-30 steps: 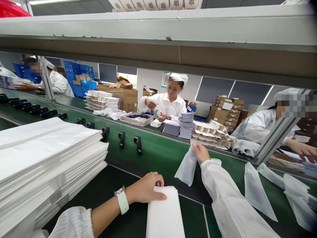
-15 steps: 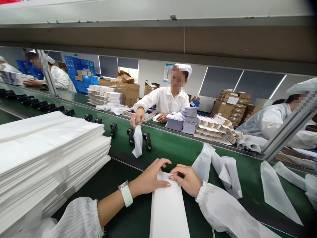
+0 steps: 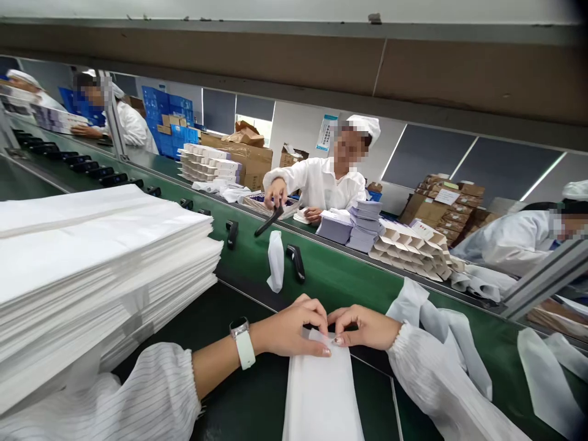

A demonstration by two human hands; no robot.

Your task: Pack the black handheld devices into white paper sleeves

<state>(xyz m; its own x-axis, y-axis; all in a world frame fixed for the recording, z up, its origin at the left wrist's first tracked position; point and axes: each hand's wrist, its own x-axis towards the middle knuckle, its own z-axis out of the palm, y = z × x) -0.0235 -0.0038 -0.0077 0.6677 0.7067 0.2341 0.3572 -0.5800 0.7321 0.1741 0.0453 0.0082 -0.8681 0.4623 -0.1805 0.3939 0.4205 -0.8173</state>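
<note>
A narrow stack of thin white bags lies lengthwise in front of me on the dark green surface. Both hands meet at its far end. With thumb and fingers, my left hand pinches the left side of the top bag's end, which is lifted and creased. My right hand pinches the same end from the right, fingertips close to the left ones. A big pile of white sheets or bags rises to the left of my left forearm. Beyond my right hand, loose white bags lie crumpled on the belt.
Across the green belt, a co-worker's hand holds a black handle-shaped part. A wrapped white piece and another black part lie on the belt. Overhead runs a shelf; a metal post stands right.
My hands have come closer together, and the fingers have closed on the top bag's end. Across the belt, the co-worker has let go of the white piece and lifted a black part.
</note>
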